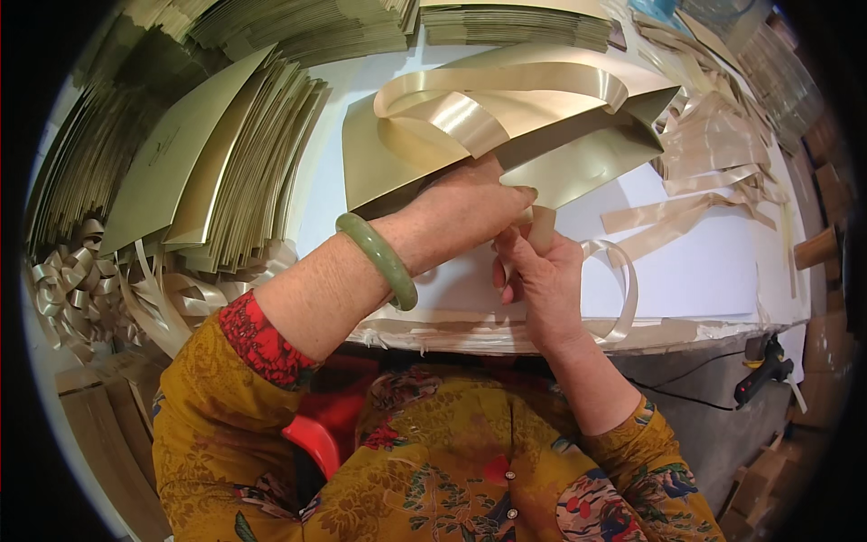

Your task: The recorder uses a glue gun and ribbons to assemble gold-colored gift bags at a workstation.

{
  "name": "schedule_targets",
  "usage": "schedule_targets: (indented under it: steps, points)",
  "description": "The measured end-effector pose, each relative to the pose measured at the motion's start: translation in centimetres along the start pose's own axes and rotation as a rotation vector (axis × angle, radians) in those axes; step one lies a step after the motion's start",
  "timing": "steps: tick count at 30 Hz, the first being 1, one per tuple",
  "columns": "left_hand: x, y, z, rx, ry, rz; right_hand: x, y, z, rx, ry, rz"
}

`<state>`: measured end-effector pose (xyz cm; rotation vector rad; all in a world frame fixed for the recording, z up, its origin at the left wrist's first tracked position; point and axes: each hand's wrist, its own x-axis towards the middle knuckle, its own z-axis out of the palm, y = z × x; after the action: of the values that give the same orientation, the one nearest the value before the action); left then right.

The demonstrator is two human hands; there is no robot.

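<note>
A gold paper bag (603,159) lies on the table with its mouth towards me. A wide champagne satin ribbon (467,120) loops over its upper panel. My left hand (477,193), below a green bangle (383,261), reaches to the bag's mouth; its fingers are partly hidden there, so its grip is unclear. Close below it, my right hand (548,271) pinches a short piece of satin ribbon (542,229) between thumb and fingers. Another ribbon length (628,291) curls down beside my right wrist.
Folded gold bags (196,156) stand in a row at left, above curled ribbons (74,291). More stacked bags (515,27) line the back. Loose ribbon strips (718,146) lie at right on the white table (691,284). Beyond its front edge hangs a black glue gun (762,376).
</note>
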<state>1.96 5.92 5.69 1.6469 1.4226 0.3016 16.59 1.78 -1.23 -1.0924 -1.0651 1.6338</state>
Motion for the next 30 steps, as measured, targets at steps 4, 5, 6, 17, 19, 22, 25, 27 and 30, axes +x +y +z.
schedule_targets:
  steps: [4,5,6,17,19,22,25,27,30]
  points:
    - [0.1,-0.9,0.1,0.034,0.011,-0.001,0.1,-0.1,-0.1,-0.014,-0.028,0.033]
    - [0.1,-1.2,0.2,-0.032,0.074,0.0,0.1,-0.2,-0.2,-0.014,-0.032,0.03]
    - [0.1,-1.0,0.0,-0.03,0.075,0.0,0.1,-0.3,-0.5,-0.012,-0.039,0.026]
    - [-0.2,-0.2,-1.0,0.276,-0.024,0.125,0.3,-0.1,-0.3,0.001,-0.014,-0.009]
    - [0.1,-0.4,-0.7,0.065,0.023,0.023,0.4,0.2,-0.6,0.012,-0.037,-0.015]
    - [-0.1,-0.1,-0.5,-0.151,0.075,-0.076,0.4,0.3,-0.7,0.027,-0.027,-0.019]
    - [0.0,-0.5,-0.3,-0.184,0.124,-0.101,0.5,0.5,-0.5,0.024,-0.013,-0.001]
    - [-0.1,-0.5,-0.3,-0.21,0.162,-0.126,0.5,0.7,-0.4,0.019,-0.013,-0.007]
    - [-0.5,0.1,-0.7,-0.233,0.121,-0.118,0.4,0.3,-0.4,0.013,-0.011,-0.002]
